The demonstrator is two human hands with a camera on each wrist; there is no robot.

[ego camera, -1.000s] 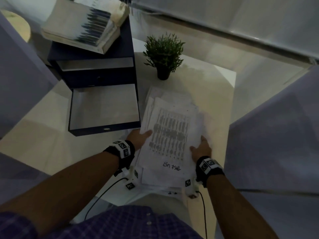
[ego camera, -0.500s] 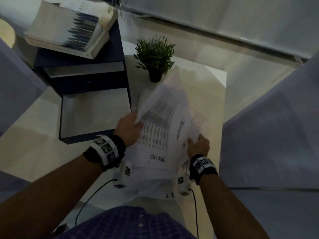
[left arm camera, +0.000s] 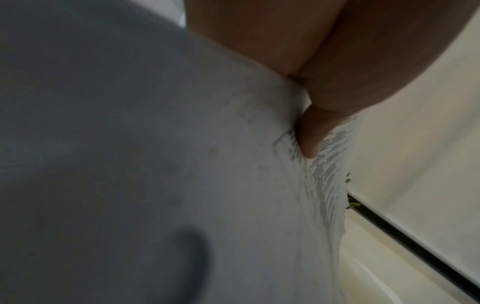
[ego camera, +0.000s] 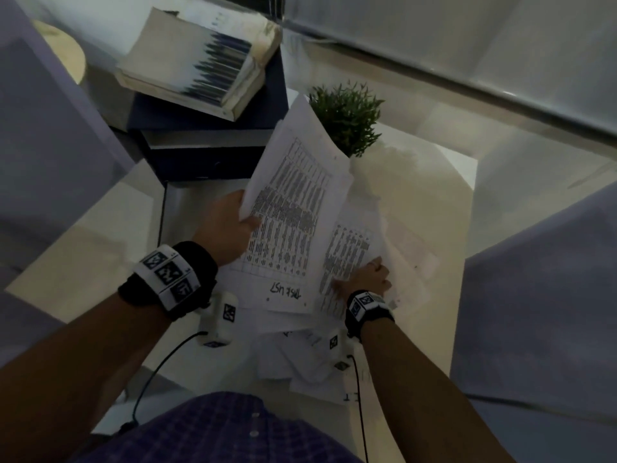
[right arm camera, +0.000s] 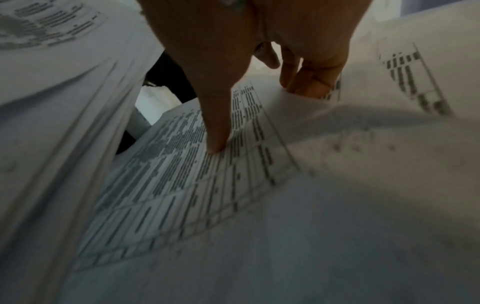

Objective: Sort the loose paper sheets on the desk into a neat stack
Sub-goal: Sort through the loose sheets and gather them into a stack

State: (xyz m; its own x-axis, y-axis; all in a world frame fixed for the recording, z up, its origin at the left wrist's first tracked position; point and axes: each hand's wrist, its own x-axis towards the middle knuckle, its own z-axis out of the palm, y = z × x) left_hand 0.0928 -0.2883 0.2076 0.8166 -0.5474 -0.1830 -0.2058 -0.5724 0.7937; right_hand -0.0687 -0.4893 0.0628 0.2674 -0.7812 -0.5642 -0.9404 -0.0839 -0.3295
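My left hand [ego camera: 247, 222] grips the left edge of a lifted bundle of printed sheets [ego camera: 293, 212], which tilts up over the desk toward the plant. In the left wrist view the thumb [left arm camera: 309, 135] presses on the bundle's [left arm camera: 207, 164] printed face. My right hand [ego camera: 364, 272] pinches further printed sheets [ego camera: 350, 255] lying lower at the right. In the right wrist view one digit [right arm camera: 215, 123] lies on top of a printed table sheet [right arm camera: 182, 185], and the other fingers [right arm camera: 309, 82] curl at its edge. More loose sheets [ego camera: 300, 359] lie askew at the desk's near edge.
A dark blue drawer unit [ego camera: 207, 162] stands at the left with its lower drawer [ego camera: 187, 208] pulled open and a thick book [ego camera: 200, 61] on top. A small potted plant [ego camera: 347, 118] stands behind the papers. The pale desk [ego camera: 417, 202] continues to the right.
The sheets lay flat between both hands a second ago. My left hand has since lifted the top bundle and tilted it up. My right hand has taken hold of the sheets underneath.
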